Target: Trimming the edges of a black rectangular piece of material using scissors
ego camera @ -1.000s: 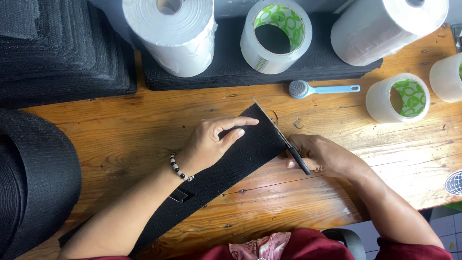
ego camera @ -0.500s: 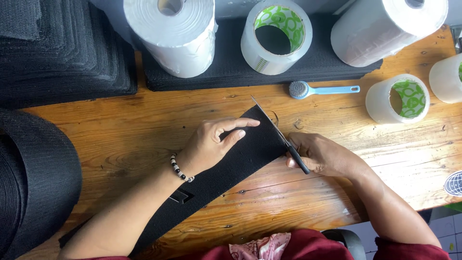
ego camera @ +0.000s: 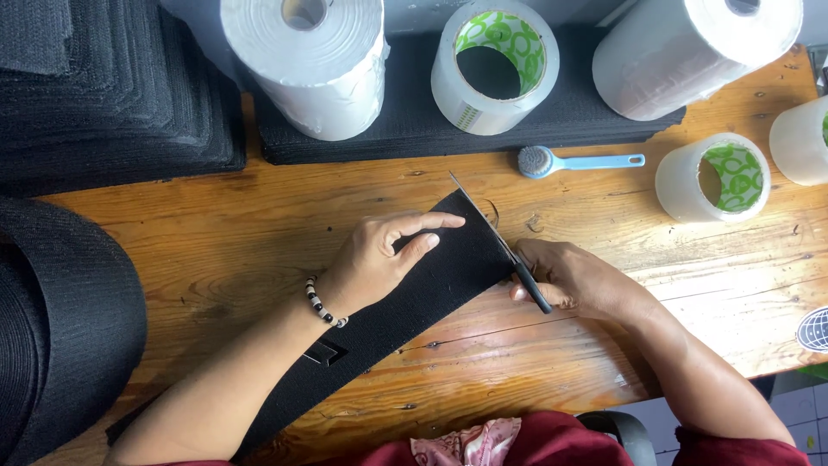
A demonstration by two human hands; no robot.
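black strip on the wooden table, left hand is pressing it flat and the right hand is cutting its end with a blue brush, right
Not quite. The right hand works at the end of the black strip with scissors, not the blue brush, which lies untouched behind. The left hand does press it flat. The head view shows this.

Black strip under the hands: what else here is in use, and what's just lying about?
In use: black strip, pressed flat by the left hand; scissors held in the right hand at the strip's end.

Lying about: blue brush, tape rolls, white rolls, stacked black pieces.

A worn wooden table catches bright light, tiled floor beyond its edge.
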